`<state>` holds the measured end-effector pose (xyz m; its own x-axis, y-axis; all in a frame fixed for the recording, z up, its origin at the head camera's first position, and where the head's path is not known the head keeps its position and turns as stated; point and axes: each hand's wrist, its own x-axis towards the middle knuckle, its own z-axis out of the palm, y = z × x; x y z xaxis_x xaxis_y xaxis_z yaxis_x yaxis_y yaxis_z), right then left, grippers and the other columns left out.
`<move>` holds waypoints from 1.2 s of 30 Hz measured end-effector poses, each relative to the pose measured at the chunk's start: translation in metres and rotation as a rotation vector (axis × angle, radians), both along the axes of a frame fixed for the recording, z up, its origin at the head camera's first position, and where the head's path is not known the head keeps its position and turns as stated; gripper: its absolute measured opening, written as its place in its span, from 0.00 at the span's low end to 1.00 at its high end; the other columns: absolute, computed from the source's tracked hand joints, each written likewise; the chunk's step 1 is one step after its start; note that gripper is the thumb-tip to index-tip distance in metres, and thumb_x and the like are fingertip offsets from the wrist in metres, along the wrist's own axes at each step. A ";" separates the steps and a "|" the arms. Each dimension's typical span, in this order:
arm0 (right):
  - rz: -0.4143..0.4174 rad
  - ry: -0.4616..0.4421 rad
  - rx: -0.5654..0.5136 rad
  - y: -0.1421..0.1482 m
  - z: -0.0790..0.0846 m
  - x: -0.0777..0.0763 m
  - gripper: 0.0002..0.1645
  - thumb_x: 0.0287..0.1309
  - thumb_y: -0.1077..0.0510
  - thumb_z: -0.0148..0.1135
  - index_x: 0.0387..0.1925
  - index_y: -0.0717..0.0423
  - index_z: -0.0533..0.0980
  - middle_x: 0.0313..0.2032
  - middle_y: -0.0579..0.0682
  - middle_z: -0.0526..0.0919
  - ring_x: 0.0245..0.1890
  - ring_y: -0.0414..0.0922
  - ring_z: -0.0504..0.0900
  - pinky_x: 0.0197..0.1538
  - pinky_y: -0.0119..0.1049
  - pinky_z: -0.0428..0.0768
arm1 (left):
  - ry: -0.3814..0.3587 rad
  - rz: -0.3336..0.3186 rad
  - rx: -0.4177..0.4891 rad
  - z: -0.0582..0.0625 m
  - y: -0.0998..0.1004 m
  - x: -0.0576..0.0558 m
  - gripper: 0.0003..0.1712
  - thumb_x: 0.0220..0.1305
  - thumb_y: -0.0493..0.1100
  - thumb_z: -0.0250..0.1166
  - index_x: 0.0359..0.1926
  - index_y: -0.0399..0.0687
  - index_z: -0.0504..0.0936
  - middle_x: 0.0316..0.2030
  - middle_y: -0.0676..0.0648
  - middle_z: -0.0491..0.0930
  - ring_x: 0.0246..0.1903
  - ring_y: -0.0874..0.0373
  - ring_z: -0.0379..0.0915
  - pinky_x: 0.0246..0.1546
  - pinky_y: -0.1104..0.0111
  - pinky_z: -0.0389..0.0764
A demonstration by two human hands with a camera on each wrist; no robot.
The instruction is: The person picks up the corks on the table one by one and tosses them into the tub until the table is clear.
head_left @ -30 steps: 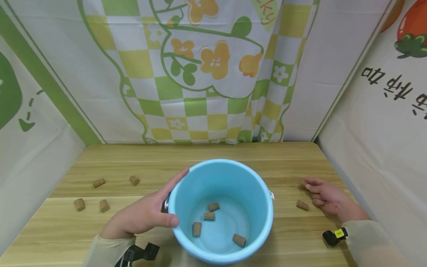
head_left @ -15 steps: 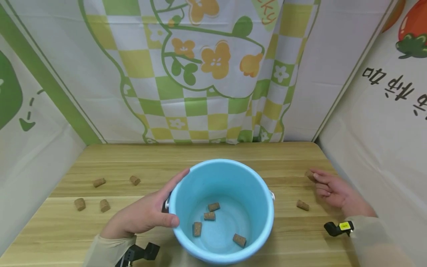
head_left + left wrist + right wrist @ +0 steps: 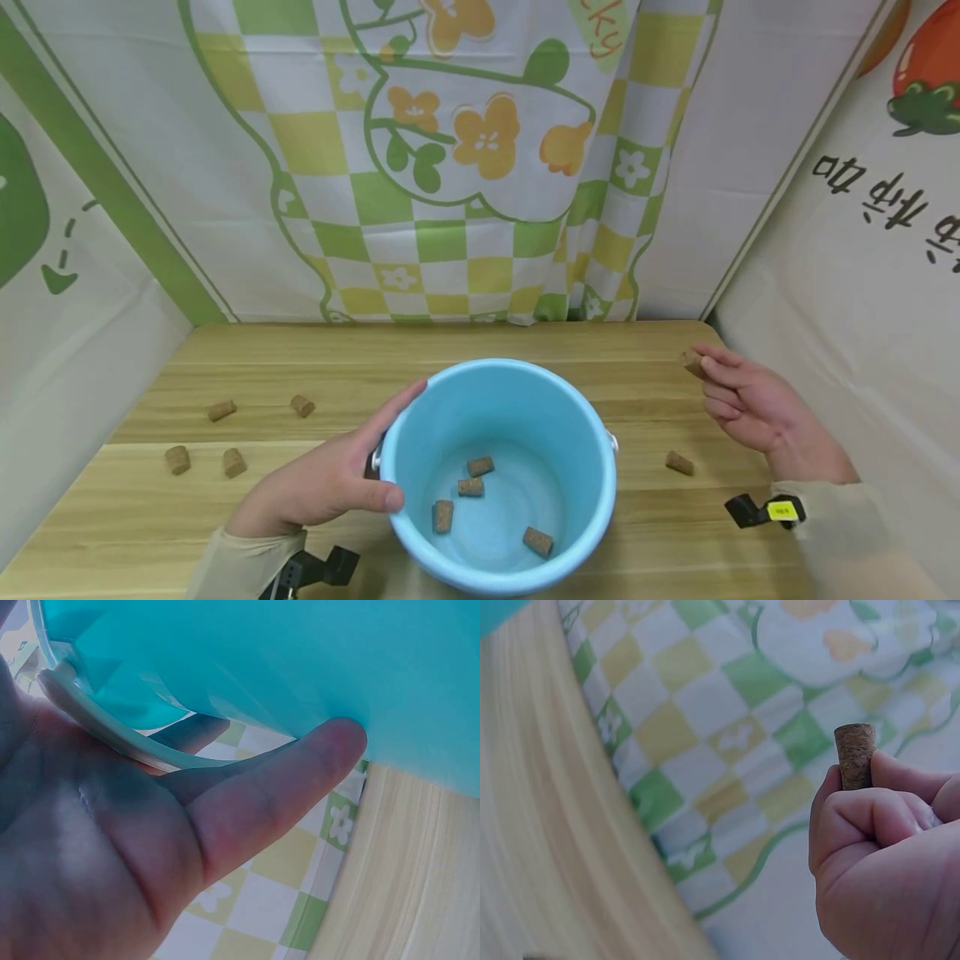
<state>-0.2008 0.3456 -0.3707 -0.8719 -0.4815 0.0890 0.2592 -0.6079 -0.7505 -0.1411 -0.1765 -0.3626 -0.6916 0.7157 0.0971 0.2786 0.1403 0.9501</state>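
Observation:
A light-blue bucket stands on the table with several corks lying on its floor. My left hand is spread against the bucket's left side, thumb at the rim. In the left wrist view its straight finger touches the outer wall beside the pale handle. My right hand pinches a cork between thumb and fingers, raised above the right side of the table. One loose cork lies below that hand on the wood.
Several more corks lie apart on the table to the left of the bucket. A checked fabric backdrop hangs behind the table's far edge. White printed side walls flank the table.
My right hand has lifted the pinched cork off the table and moved it up and toward the far edge. The left hand and the bucket have stayed in place.

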 end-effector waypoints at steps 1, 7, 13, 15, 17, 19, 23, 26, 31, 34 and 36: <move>0.010 0.019 -0.002 -0.003 0.003 0.001 0.24 0.80 0.66 0.30 0.56 0.63 0.76 0.47 0.54 0.80 0.18 0.38 0.42 0.22 0.28 0.50 | 0.002 -0.001 0.003 0.000 0.000 0.000 0.59 0.61 0.46 0.72 0.80 0.70 0.39 0.71 0.39 0.58 0.60 0.40 0.68 0.53 0.60 0.75; -0.015 0.141 0.098 -0.026 0.025 0.016 0.26 0.79 0.67 0.32 0.56 0.61 0.79 0.41 0.48 0.80 0.17 0.41 0.42 0.22 0.29 0.49 | 0.000 -0.004 0.012 0.000 0.001 0.001 0.59 0.61 0.45 0.72 0.80 0.70 0.40 0.71 0.38 0.58 0.60 0.40 0.68 0.53 0.60 0.75; -0.182 0.407 0.422 -0.058 0.050 0.039 0.21 0.76 0.69 0.44 0.53 0.56 0.82 0.37 0.43 0.79 0.14 0.46 0.45 0.19 0.35 0.48 | 0.009 0.006 -0.009 -0.001 0.000 -0.001 0.60 0.61 0.46 0.72 0.79 0.71 0.40 0.70 0.37 0.61 0.58 0.41 0.70 0.52 0.60 0.76; -0.238 0.478 0.523 -0.069 0.059 0.047 0.19 0.74 0.71 0.47 0.51 0.57 0.82 0.35 0.43 0.79 0.13 0.47 0.46 0.18 0.38 0.48 | 0.012 0.007 -0.012 -0.002 -0.001 -0.001 0.60 0.60 0.45 0.72 0.79 0.70 0.40 0.69 0.37 0.61 0.58 0.41 0.70 0.52 0.60 0.76; -0.284 0.531 0.631 -0.078 0.066 0.054 0.17 0.72 0.72 0.50 0.50 0.58 0.82 0.25 0.43 0.75 0.13 0.48 0.47 0.16 0.40 0.48 | 0.014 0.007 -0.013 -0.001 -0.001 -0.001 0.60 0.60 0.45 0.72 0.79 0.70 0.40 0.69 0.37 0.62 0.58 0.41 0.70 0.52 0.61 0.76; -0.329 0.570 0.742 -0.085 0.073 0.061 0.14 0.70 0.71 0.54 0.50 0.60 0.81 0.18 0.45 0.68 0.12 0.48 0.48 0.14 0.41 0.49 | 0.011 0.002 -0.007 -0.001 -0.001 0.000 0.59 0.61 0.45 0.72 0.80 0.70 0.40 0.69 0.37 0.61 0.58 0.41 0.69 0.52 0.61 0.75; -0.430 0.617 0.951 -0.098 0.085 0.072 0.11 0.68 0.68 0.60 0.49 0.61 0.81 0.15 0.46 0.62 0.11 0.47 0.53 0.12 0.39 0.56 | 0.014 -0.001 -0.003 -0.001 -0.001 -0.001 0.59 0.61 0.45 0.72 0.80 0.69 0.40 0.69 0.37 0.61 0.58 0.41 0.70 0.52 0.61 0.75; -0.475 0.654 1.035 -0.106 0.090 0.078 0.11 0.66 0.66 0.63 0.49 0.59 0.82 0.27 0.45 0.79 0.13 0.44 0.66 0.18 0.36 0.69 | 0.034 0.005 -0.013 -0.001 -0.001 -0.001 0.60 0.61 0.45 0.72 0.80 0.69 0.40 0.69 0.37 0.62 0.58 0.41 0.70 0.52 0.61 0.75; -0.495 0.731 1.123 -0.116 0.094 0.082 0.11 0.65 0.64 0.66 0.47 0.53 0.84 0.47 0.45 0.83 0.29 0.45 0.83 0.29 0.35 0.79 | 0.041 0.008 -0.015 -0.001 -0.001 -0.001 0.60 0.61 0.45 0.72 0.80 0.70 0.40 0.70 0.37 0.61 0.58 0.41 0.70 0.52 0.61 0.75; -0.472 0.739 1.139 -0.122 0.094 0.083 0.10 0.64 0.62 0.66 0.47 0.50 0.84 0.47 0.44 0.83 0.33 0.46 0.85 0.24 0.36 0.78 | 0.026 0.001 -0.001 -0.001 0.000 -0.001 0.60 0.61 0.45 0.72 0.80 0.69 0.40 0.70 0.37 0.60 0.58 0.40 0.70 0.53 0.61 0.75; -0.449 0.741 1.120 -0.125 0.094 0.084 0.11 0.64 0.62 0.66 0.47 0.50 0.83 0.48 0.44 0.83 0.32 0.46 0.86 0.18 0.36 0.74 | 0.016 -0.004 0.006 -0.001 0.000 -0.001 0.59 0.61 0.45 0.72 0.80 0.69 0.39 0.70 0.36 0.59 0.58 0.39 0.69 0.53 0.60 0.75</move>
<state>-0.1171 0.2209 -0.2767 -0.8882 -0.2995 0.3485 -0.4549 0.4666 -0.7585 -0.1421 -0.1767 -0.3633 -0.6874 0.7175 0.1125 0.2945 0.1338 0.9462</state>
